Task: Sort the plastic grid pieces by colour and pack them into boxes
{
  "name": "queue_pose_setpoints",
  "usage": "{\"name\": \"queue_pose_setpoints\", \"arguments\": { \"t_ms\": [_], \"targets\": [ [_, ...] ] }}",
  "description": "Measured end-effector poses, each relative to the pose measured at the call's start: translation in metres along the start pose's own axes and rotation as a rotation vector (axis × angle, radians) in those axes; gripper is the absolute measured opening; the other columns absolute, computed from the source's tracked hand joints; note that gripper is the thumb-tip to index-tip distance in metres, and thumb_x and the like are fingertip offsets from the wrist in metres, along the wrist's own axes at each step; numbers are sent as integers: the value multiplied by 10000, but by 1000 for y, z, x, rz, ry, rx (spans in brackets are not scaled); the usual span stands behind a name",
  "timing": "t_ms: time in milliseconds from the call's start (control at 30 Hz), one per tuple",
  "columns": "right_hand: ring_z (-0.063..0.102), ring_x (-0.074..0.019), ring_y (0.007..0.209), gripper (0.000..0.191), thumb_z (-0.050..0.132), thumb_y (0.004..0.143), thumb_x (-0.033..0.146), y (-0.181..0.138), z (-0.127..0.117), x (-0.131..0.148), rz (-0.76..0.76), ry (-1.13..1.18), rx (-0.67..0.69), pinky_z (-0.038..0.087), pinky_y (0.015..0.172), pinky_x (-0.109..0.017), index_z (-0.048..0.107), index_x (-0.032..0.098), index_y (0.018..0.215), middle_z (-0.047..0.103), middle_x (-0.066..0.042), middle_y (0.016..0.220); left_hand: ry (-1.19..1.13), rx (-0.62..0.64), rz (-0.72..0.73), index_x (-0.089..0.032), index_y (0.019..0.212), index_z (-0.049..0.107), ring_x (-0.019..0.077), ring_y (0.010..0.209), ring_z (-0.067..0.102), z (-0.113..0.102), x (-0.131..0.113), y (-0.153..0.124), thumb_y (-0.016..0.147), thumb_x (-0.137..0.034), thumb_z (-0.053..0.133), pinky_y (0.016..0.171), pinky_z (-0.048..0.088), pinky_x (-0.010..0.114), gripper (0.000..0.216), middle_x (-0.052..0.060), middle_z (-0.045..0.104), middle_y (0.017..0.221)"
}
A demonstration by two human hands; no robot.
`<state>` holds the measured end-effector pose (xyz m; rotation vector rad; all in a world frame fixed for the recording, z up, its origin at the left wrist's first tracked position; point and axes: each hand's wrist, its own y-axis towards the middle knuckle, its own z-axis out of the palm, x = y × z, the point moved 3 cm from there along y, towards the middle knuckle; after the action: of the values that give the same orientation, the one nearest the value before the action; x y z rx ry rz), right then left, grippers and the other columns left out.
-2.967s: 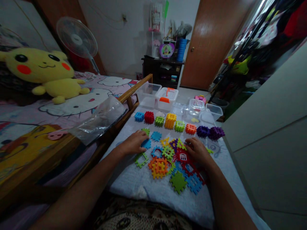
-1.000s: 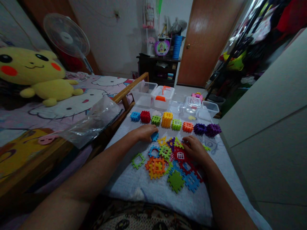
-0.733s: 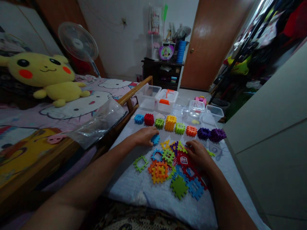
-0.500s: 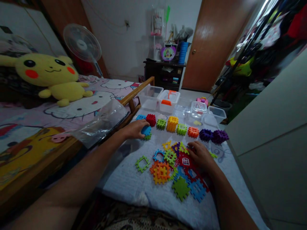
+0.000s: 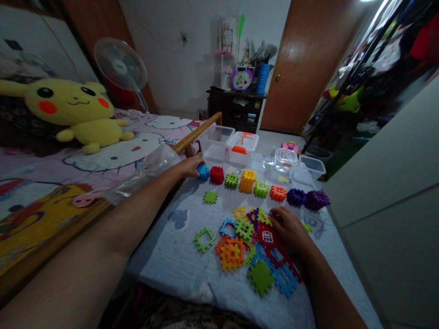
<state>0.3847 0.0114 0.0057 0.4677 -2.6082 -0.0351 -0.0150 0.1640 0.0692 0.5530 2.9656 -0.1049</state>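
My left hand point(image 5: 190, 167) is at the left end of a row of stacked plastic building tiles, its fingers closed around the blue tiles point(image 5: 203, 172). A red stack point(image 5: 216, 175) stands just right of it. A single green tile point(image 5: 210, 197) lies flat on the cloth in front. My right hand point(image 5: 288, 226) rests at the right side of a loose pile, fingers apart and slightly bent, touching a red window panel point(image 5: 267, 236). Near its fingertips lie a lime triangular piece point(image 5: 264, 216) and a purple one point(image 5: 253, 217). Its palm hides part of the pile.
Green, yellow, orange and purple stacks point(image 5: 317, 200) continue the row rightward. Behind them stand clear plastic boxes, one with an orange-handled lid point(image 5: 243, 142). A wooden bed rail point(image 5: 199, 132) and a clear plastic bag point(image 5: 147, 171) border the left; a white cabinet point(image 5: 387, 183) borders the right.
My left hand has moved up and left with a blue tile to the row's end, leaving the green tile uncovered on the cloth. My right hand has stayed by the pile.
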Motion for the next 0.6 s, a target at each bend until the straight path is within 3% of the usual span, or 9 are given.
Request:
{"name": "queue_pose_setpoints", "arguments": {
  "t_ms": [333, 600],
  "targets": [
    [595, -231, 942, 231, 508, 865, 263, 0, -2, 0, 8, 20, 9, 474, 853, -372, 645, 176, 1031, 639, -107, 1007, 32, 66, 31, -145, 1184, 603, 257, 1124, 588, 6, -4, 11, 582, -151, 622, 974, 453, 294, 603, 87, 630, 1188],
    [602, -234, 943, 249, 512, 865, 263, 0, -3, 2, 10, 14, 5, 477, 851, -372, 651, 168, 1048, 639, -108, 999, -95, -30, -28, -98, 1337, 482, 311, 1236, 536, 13, 4, 1, 568, -181, 678, 1031, 434, 343, 798, 171, 534, 1335]
  ]
}}
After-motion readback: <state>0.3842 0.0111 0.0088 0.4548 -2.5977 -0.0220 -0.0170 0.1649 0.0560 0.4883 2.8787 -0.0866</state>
